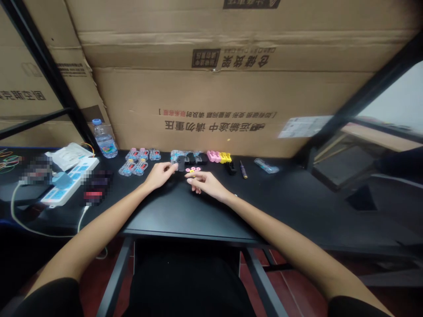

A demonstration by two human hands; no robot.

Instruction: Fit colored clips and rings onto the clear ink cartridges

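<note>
My left hand [161,175] reaches to the back of the black table, its thumb and fingertips closed on the edge of a small dark grey plastic piece [180,164]. Just right of it, my right hand [209,183] hovers with loosely bent, parted fingers and nothing visible in them. Beyond those fingers lie several small pink and yellow rings [193,169]. Behind the rings are clear-and-blue plastic parts [177,154] and black parts [201,158]. Pink blocks [213,156] and yellow blocks [226,156] stand side by side farther right.
Several clear plastic pieces [134,167] lie left of my hands, near a water bottle [105,140] and a white power strip [71,182] with cables. To the right are a black part [230,168], a screwdriver [243,170] and a clear packet [266,166]. Cardboard [198,92] walls the back.
</note>
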